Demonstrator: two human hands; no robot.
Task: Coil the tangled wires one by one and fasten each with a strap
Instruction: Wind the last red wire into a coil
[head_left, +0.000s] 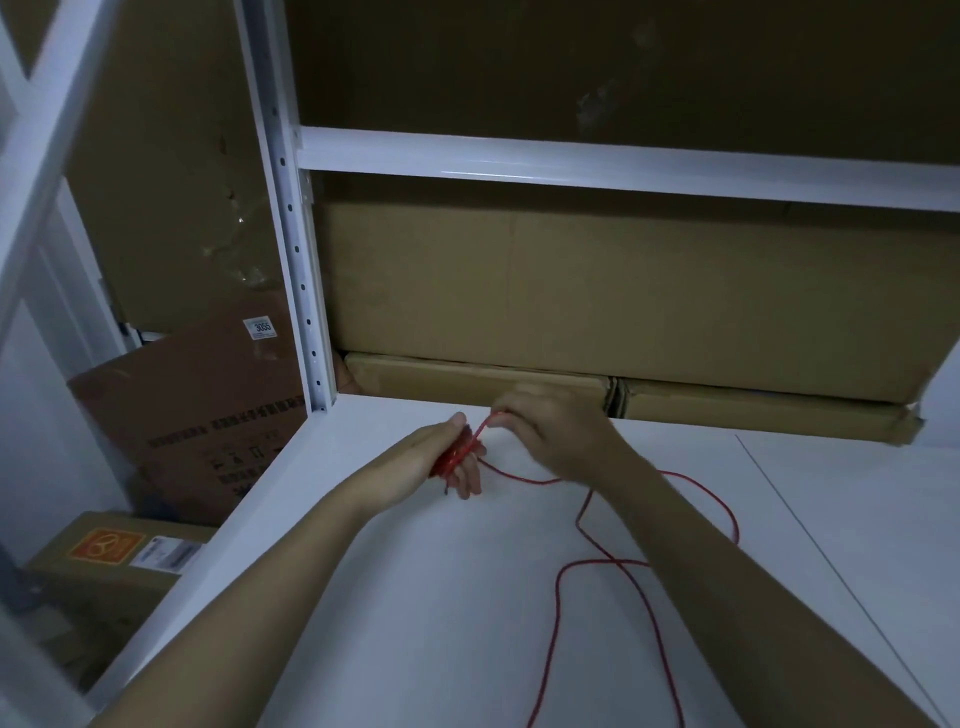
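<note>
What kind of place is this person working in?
Probably a storeroom or warehouse. A white metal shelving rack holds large cardboard boxes, and more labelled cartons stand on the floor beside the white shelf surface.

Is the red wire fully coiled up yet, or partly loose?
Partly loose: some red wire is wound around the left hand; the rest trails in loops across the white table.
</note>
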